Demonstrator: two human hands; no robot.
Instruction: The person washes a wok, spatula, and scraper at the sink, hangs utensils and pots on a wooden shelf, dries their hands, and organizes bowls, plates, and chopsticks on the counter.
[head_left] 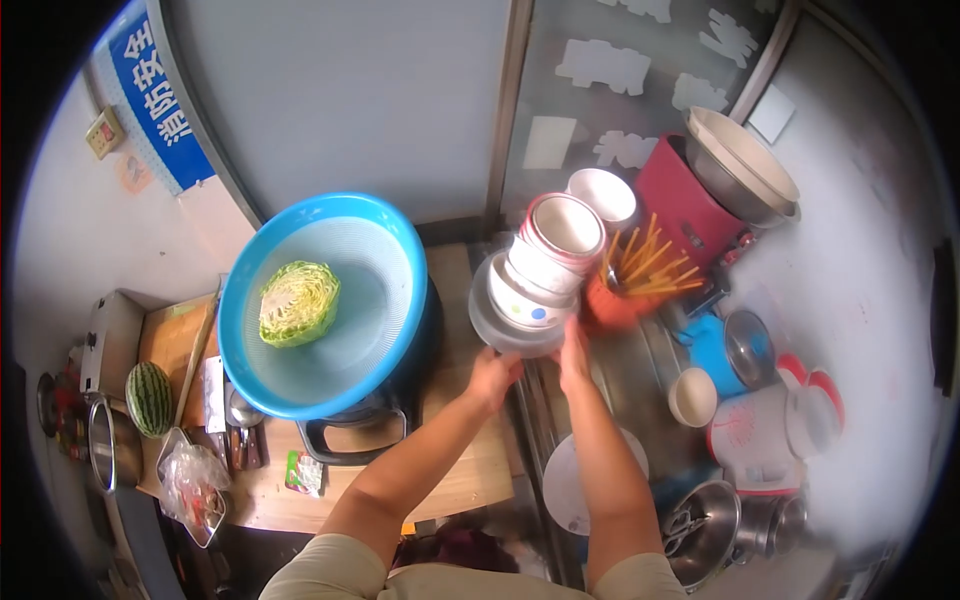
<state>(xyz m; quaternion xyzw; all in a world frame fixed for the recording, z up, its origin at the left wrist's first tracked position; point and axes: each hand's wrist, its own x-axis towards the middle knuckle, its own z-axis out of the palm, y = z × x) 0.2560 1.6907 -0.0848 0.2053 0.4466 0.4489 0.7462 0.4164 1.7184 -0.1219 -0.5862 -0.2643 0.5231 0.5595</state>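
Note:
A stack of white bowls (552, 262), some with red rims and one with coloured dots, rises from a pile of plates (487, 312) near the middle of the view. My left hand (494, 378) grips the near left edge of the plates, its fingers partly hidden beneath. On the near right side, my right hand (573, 358) is closed on the same plates, with the thumb along the edge. Behind the stack is another white bowl (602, 196). An orange holder (612, 306) full of chopsticks (650, 265) stands close to the right of the bowls.
Left, a blue colander (385, 375) holding half a cabbage (300, 304) rests over a dark pot. A watermelon (150, 399), a cleaver (214, 395) and knives lie beyond. Right are a blue container (712, 355), a small bowl (692, 397) and a metal basin (722, 510).

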